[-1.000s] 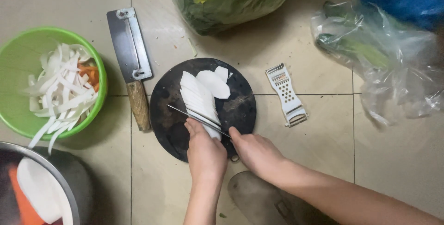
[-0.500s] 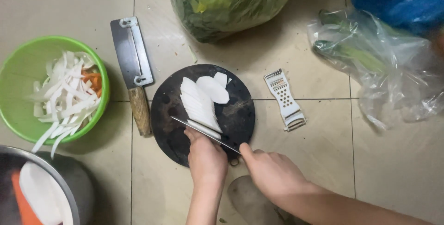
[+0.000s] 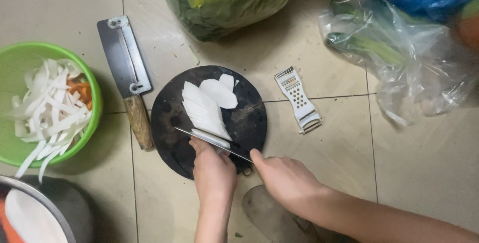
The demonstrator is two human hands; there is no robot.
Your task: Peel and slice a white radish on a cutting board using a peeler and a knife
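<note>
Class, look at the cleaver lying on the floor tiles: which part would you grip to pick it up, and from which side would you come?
Grip the cleaver by its wooden handle, probably from the near end beside the round black board. The handle points towards the person, lies flat and uncovered, and is rounded, so fingers can wrap it; the broad blade points away.

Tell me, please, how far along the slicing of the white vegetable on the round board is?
Done: strips fill the green bowl, slices fan across the board. In hand: right hand runs the knife, left hand holds the hidden remainder. Left: that remainder.
</note>
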